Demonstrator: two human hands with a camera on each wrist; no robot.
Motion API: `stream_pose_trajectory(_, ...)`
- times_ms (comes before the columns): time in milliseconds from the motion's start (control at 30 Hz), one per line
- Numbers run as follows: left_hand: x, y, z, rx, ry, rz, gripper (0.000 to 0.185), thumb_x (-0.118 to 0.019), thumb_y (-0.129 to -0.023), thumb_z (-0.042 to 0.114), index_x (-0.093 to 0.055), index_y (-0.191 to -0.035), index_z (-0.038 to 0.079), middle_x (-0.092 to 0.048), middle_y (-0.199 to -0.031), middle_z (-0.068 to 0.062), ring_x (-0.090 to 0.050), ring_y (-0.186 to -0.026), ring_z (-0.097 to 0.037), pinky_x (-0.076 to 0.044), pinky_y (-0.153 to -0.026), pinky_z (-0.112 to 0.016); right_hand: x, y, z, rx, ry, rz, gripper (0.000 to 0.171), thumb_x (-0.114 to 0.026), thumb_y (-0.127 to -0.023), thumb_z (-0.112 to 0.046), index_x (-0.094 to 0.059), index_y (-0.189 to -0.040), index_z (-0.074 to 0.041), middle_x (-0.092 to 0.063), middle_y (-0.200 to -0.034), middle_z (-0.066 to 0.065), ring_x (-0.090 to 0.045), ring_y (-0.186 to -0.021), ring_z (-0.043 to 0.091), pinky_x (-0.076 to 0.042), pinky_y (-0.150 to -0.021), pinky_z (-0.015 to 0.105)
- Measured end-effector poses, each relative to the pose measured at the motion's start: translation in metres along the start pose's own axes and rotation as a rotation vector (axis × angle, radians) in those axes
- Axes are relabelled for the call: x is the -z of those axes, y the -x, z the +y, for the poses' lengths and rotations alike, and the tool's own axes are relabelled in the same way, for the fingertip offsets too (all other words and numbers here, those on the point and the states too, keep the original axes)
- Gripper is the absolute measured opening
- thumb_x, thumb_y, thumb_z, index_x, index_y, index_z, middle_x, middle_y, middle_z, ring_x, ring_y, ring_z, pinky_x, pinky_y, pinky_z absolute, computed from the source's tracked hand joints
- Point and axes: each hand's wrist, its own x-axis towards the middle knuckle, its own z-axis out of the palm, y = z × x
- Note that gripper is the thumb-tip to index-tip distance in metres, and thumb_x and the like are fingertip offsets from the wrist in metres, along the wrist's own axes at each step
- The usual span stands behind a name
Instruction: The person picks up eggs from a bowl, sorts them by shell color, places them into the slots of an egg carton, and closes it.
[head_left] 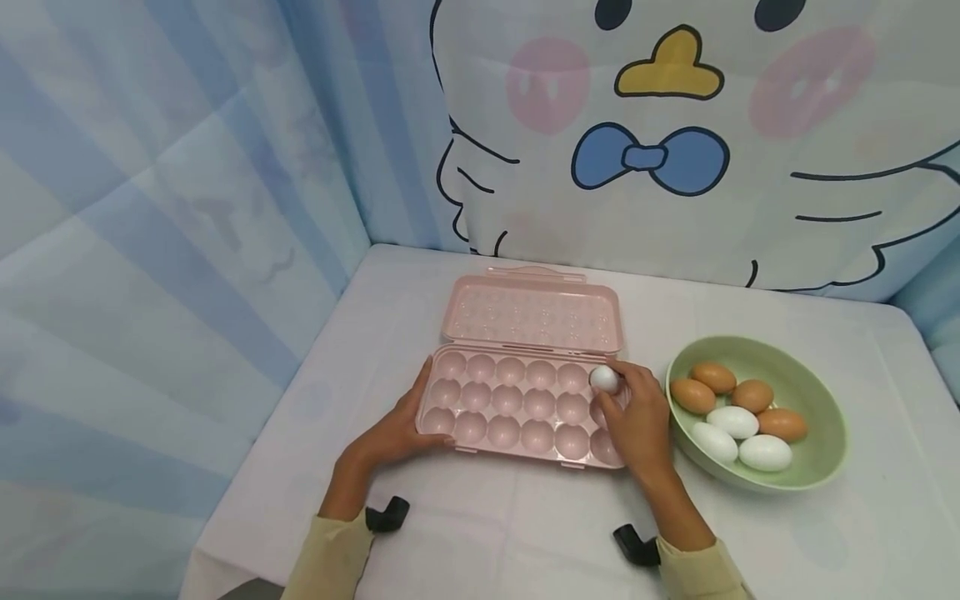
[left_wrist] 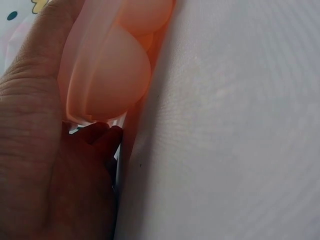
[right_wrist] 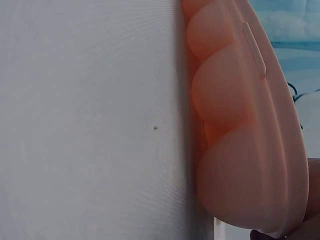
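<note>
A pink plastic egg box (head_left: pixel 551 452) lies unfolded on the white table, its lid (head_left: pixel 536 315) laid back behind the rows of round cups. My left hand (head_left: pixel 397 429) grips the box's left end, with the thumb along the front edge and the fingers at the side. In the left wrist view that hand wraps the corner below a cup (left_wrist: pixel 112 75). At the back right cup, my right hand (head_left: pixel 641 421) pinches a white egg (head_left: pixel 603 379) between thumb and fingers. The right wrist view shows mostly the undersides of cups (right_wrist: pixel 222 85); the egg is hidden there.
A green bowl (head_left: pixel 825 442) stands just right of the box, close to my right hand. It holds several brown eggs (head_left: pixel 713 377) and white eggs (head_left: pixel 765 453). A printed curtain (head_left: pixel 525 200) hangs along the table's back edge, with another on the left.
</note>
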Motion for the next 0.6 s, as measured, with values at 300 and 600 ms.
stream_pose_trajectory(300, -0.001, 0.006, 0.026, -0.031, 0.056, 0.014, 0.131, -0.089, -0.078, 0.011, 0.008, -0.166, 0.021, -0.012, -0.172, -0.010, -0.018, -0.155, -0.027, -0.014, -0.121, -0.055, 0.000, -0.001, -0.001, -0.010, -0.004, 0.008, 0.037, -0.080, -0.085, 0.006, -0.070, -0.119, 0.004, -0.067, -0.117, 0.023, -0.061, -0.114, 0.042, -0.045, -0.099, 0.054)
stream_pose_trajectory(600, 0.000, 0.007, 0.033, -0.010, 0.065, 0.006, 0.130, -0.088, -0.079, 0.009, 0.008, -0.166, 0.017, -0.011, -0.171, -0.013, -0.018, -0.155, -0.029, -0.013, -0.122, -0.054, 0.000, -0.001, -0.002, -0.002, -0.005, 0.004, 0.038, -0.082, -0.083, 0.006, -0.070, -0.119, 0.005, -0.067, -0.117, 0.023, -0.061, -0.113, 0.042, -0.045, -0.098, 0.054)
